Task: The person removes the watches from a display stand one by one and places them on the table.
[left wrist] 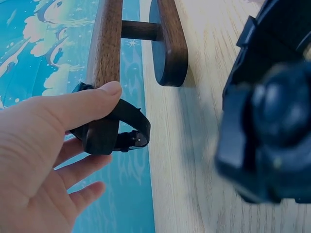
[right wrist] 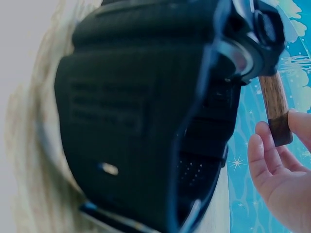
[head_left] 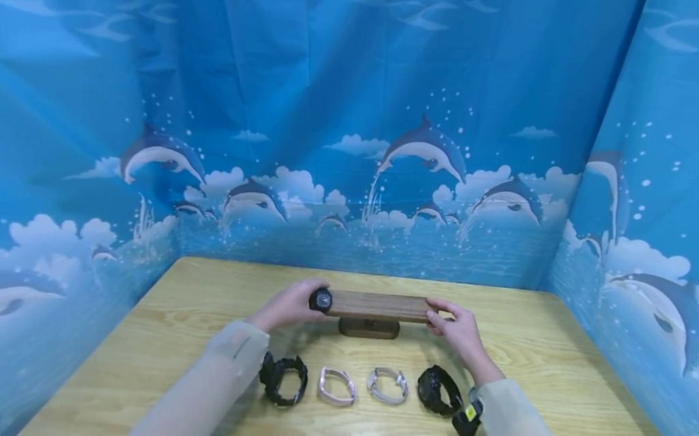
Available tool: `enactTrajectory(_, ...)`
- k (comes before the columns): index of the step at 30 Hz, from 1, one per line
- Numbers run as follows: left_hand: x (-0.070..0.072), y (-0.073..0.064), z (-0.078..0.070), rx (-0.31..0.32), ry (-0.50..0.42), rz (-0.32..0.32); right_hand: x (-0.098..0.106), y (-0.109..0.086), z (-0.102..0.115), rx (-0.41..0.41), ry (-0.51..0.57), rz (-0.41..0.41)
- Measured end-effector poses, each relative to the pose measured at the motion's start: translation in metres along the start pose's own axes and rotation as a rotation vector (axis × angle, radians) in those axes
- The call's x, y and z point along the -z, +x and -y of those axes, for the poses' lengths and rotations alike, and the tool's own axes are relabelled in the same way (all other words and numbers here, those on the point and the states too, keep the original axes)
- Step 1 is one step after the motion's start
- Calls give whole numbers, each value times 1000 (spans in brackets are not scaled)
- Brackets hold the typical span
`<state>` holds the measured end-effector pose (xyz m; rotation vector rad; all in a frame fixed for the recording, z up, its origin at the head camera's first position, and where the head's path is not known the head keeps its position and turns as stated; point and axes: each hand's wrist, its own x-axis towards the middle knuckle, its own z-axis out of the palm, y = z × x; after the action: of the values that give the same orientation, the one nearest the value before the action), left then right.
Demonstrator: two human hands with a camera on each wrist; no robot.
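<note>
A dark wooden watch stand has a horizontal bar (head_left: 379,306) on a short post above a rounded base (head_left: 368,328). A black wristwatch (head_left: 320,300) is looped round the bar's left end, its dial facing the head camera. My left hand (head_left: 290,306) holds this watch at the bar end; in the left wrist view the thumb (left wrist: 99,99) lies across the bar and strap (left wrist: 133,116). At the opposite end, my right hand (head_left: 460,329) pinches the bar between thumb and fingers. In the right wrist view a large black watch (right wrist: 121,116) hides much of the stand.
In front of the stand, a row on the wooden table (head_left: 214,296) holds a black watch (head_left: 275,381), two pale-banded watches (head_left: 335,400) (head_left: 387,399) and another black watch (head_left: 430,388). A wrist camera (head_left: 468,419) sits by the right forearm. Dolphin-print curtains (head_left: 331,141) surround the table.
</note>
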<state>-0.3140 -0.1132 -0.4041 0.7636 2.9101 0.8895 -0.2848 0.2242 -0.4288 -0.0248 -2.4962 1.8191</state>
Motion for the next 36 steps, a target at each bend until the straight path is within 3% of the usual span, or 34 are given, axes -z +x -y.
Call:
enactTrajectory(17,6,-7,6,32,-31,-29,-1,-1,2,4,3,-1)
enactTrajectory(24,7,-9,13,26,3,-52,-1,-1,2,-1,0,1)
enactTrajectory(36,10,-23,21,12,-26,-102,-1,-1,1,-6,-9,2)
